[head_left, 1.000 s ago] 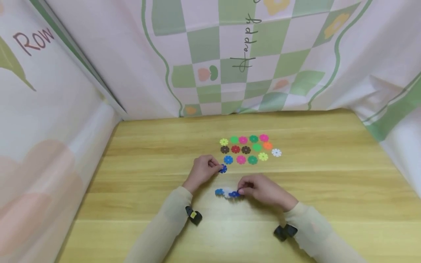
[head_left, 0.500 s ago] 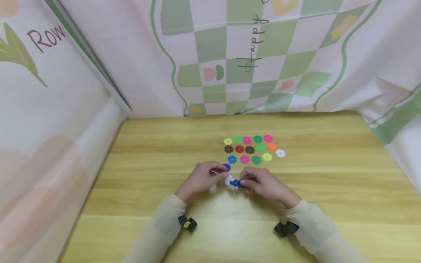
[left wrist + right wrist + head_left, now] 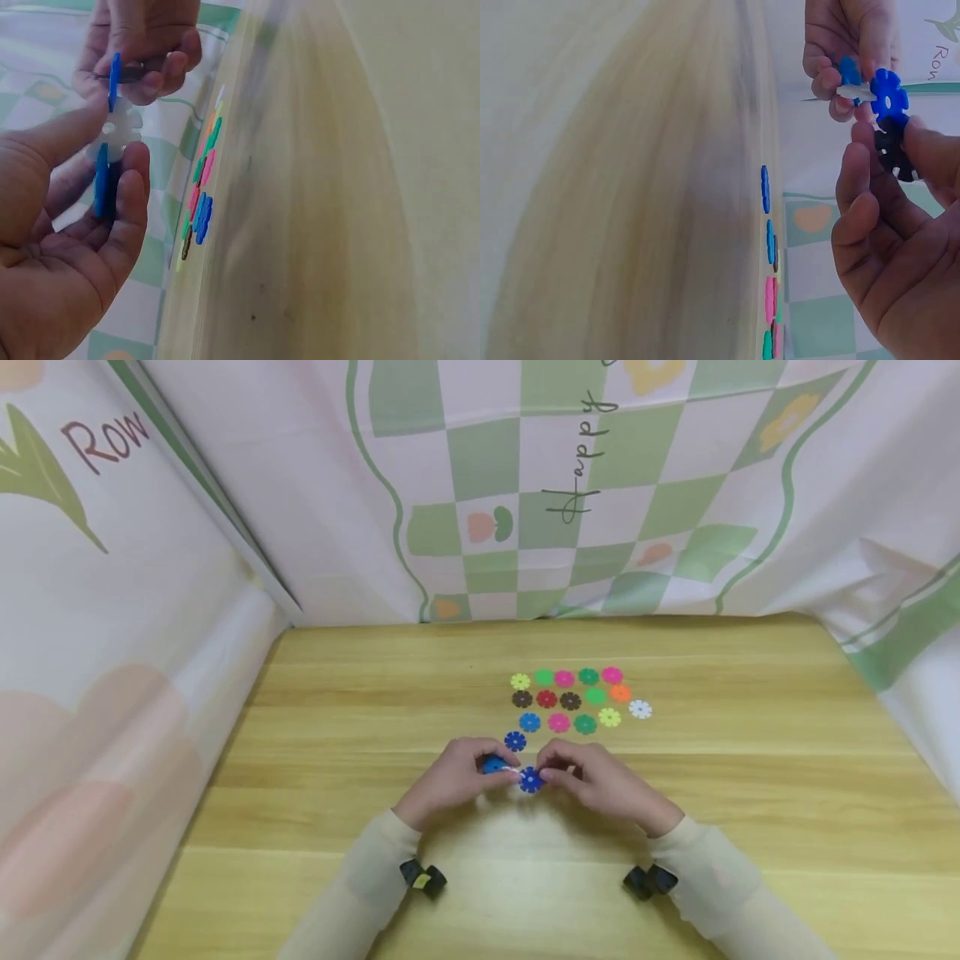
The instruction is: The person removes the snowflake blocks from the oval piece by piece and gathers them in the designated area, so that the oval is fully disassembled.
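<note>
Several notched flower-shaped plastic discs are joined in a short chain between the two hands. My left hand [image 3: 453, 781] pinches the chain at the white disc [image 3: 120, 129], and a light blue disc [image 3: 493, 765] sits inside its curled fingers. In the middle of the chain, a dark blue disc [image 3: 530, 779] faces up toward the head camera. My right hand [image 3: 607, 789] pinches the other end, where the right wrist view shows a near-black disc [image 3: 895, 154] slotted against the dark blue one. The right fingertips partly cover that joint.
Loose discs in mixed colours lie flat in rough rows beyond the hands, among them a red disc [image 3: 547, 699] and a white disc [image 3: 640, 709]. Nearest the hands is a loose dark blue disc [image 3: 515, 741]. A patterned curtain [image 3: 480, 560] borders the wooden table [image 3: 337, 693] at the back.
My left hand has left the loose dark blue disc on the table and now holds the chain's left end. The chain has moved slightly away from the body, its dark blue disc turned face up.
</note>
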The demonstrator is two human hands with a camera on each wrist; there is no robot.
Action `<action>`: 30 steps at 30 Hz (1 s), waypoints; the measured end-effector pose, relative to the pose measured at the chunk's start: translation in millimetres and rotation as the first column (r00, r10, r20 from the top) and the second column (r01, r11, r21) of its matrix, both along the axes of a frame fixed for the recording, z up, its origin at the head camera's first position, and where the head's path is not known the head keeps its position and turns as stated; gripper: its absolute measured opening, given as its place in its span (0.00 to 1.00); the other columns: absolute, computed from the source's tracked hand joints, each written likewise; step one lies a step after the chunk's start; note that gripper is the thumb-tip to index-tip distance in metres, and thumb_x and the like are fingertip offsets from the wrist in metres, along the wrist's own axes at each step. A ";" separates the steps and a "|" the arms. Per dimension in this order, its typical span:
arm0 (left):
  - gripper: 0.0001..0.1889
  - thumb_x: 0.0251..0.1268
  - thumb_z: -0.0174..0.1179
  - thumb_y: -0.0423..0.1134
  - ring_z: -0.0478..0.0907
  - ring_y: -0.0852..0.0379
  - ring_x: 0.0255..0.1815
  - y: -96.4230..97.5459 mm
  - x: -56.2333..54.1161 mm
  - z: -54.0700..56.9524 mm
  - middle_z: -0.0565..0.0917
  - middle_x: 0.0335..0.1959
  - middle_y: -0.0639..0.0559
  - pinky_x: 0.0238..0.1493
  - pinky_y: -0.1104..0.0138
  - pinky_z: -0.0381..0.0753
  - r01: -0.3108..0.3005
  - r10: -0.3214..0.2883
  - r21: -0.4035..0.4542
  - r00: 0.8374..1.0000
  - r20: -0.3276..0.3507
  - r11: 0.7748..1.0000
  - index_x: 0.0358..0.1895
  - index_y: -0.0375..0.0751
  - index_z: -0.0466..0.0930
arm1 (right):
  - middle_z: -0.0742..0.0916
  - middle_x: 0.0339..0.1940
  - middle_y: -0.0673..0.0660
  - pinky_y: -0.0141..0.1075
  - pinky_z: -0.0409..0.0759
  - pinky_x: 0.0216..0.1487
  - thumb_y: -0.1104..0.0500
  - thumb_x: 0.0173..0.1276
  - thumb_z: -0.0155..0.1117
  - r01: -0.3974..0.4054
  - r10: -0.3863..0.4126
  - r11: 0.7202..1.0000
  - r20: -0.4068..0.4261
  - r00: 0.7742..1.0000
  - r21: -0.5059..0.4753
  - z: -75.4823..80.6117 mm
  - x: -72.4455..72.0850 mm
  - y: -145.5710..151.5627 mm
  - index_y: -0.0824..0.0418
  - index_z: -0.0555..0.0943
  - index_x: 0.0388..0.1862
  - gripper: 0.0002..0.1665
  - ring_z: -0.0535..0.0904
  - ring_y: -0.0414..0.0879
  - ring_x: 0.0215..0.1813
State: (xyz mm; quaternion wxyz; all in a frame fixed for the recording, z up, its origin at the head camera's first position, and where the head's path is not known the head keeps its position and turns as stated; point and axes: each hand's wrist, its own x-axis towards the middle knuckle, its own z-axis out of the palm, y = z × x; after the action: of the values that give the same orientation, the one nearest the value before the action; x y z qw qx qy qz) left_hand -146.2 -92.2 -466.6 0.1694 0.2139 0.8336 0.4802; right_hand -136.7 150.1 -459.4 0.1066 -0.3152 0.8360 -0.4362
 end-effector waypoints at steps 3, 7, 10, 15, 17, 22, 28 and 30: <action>0.10 0.61 0.69 0.46 0.80 0.64 0.41 2.1 2.1 -0.6 0.87 0.40 0.60 0.47 0.69 0.80 0.057 -0.056 0.022 0.998 -0.020 0.998 0.44 0.52 0.87 | 0.88 0.40 0.48 0.33 0.82 0.45 0.63 0.72 0.60 -0.007 0.008 1.000 0.018 1.000 -0.020 -0.4 0.0 -0.8 0.53 0.81 0.45 0.07 0.83 0.40 0.43; 0.12 0.61 0.69 0.46 0.82 0.69 0.43 4.8 5.1 -0.8 0.88 0.41 0.62 0.52 0.70 0.79 0.101 -0.100 0.018 0.993 -0.056 0.995 0.46 0.52 0.88 | 0.89 0.44 0.52 0.33 0.83 0.49 0.64 0.72 0.59 -0.043 0.049 0.997 0.096 0.994 -0.060 -0.5 0.5 -3.1 0.56 0.84 0.48 0.10 0.84 0.39 0.45; 0.12 0.60 0.69 0.46 0.82 0.70 0.43 5.5 6.5 -1.0 0.89 0.41 0.62 0.52 0.71 0.79 0.106 -0.105 0.016 0.993 -0.044 0.994 0.46 0.51 0.88 | 0.90 0.46 0.53 0.33 0.84 0.49 0.65 0.72 0.59 -0.071 0.082 0.995 0.156 0.984 -0.072 -1.8 0.7 -4.2 0.56 0.85 0.48 0.11 0.85 0.39 0.46; 0.11 0.59 0.70 0.46 0.83 0.70 0.43 6.5 6.8 -3.3 0.90 0.42 0.60 0.50 0.72 0.79 0.118 -0.118 0.030 0.993 -0.026 0.993 0.45 0.50 0.89 | 0.90 0.44 0.50 0.33 0.83 0.50 0.65 0.72 0.60 -0.084 0.089 0.996 0.149 0.985 -0.038 -4.6 1.8 -5.6 0.54 0.86 0.44 0.10 0.85 0.40 0.47; 0.11 0.59 0.70 0.46 0.83 0.70 0.43 6.5 6.7 -4.6 0.90 0.42 0.60 0.49 0.72 0.80 0.123 -0.122 0.036 0.992 -0.025 0.992 0.45 0.50 0.89 | 0.90 0.43 0.50 0.33 0.82 0.52 0.65 0.71 0.60 -0.076 0.078 0.997 0.118 0.990 -0.018 -5.8 2.6 -7.1 0.53 0.86 0.43 0.10 0.85 0.41 0.48; 0.11 0.59 0.70 0.45 0.83 0.69 0.42 4.2 6.3 -8.3 0.90 0.42 0.59 0.48 0.71 0.80 0.132 -0.131 0.035 0.991 -0.010 0.991 0.44 0.50 0.89 | 0.90 0.43 0.48 0.34 0.82 0.54 0.66 0.68 0.63 -0.058 0.056 0.997 0.036 0.998 0.041 -8.6 4.4 -11.6 0.51 0.87 0.42 0.12 0.86 0.42 0.49; 0.11 0.58 0.71 0.45 0.84 0.69 0.43 0.9 3.9 -12.2 0.90 0.42 0.59 0.50 0.71 0.80 0.134 -0.134 0.027 0.990 0.031 0.991 0.45 0.51 0.89 | 0.91 0.42 0.48 0.34 0.83 0.52 0.67 0.65 0.66 -0.031 0.031 0.998 0.007 1.000 0.061 -11.6 7.0 -15.8 0.51 0.88 0.41 0.13 0.87 0.42 0.47; 0.11 0.58 0.70 0.44 0.84 0.68 0.43 -0.1 3.4 -11.9 0.90 0.42 0.59 0.51 0.71 0.80 0.135 -0.137 0.033 0.990 0.039 0.990 0.44 0.51 0.89 | 0.91 0.41 0.48 0.34 0.83 0.52 0.67 0.64 0.66 -0.021 0.020 0.998 0.014 1.000 0.059 -12.5 7.5 -16.9 0.51 0.88 0.41 0.13 0.87 0.43 0.47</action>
State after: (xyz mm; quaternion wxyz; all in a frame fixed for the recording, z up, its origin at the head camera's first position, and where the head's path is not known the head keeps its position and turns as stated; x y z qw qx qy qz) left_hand -142.8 -92.3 -478.5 0.2155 0.2629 0.8060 0.4846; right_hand -129.2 133.1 -471.9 0.1259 -0.3176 0.8445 -0.4125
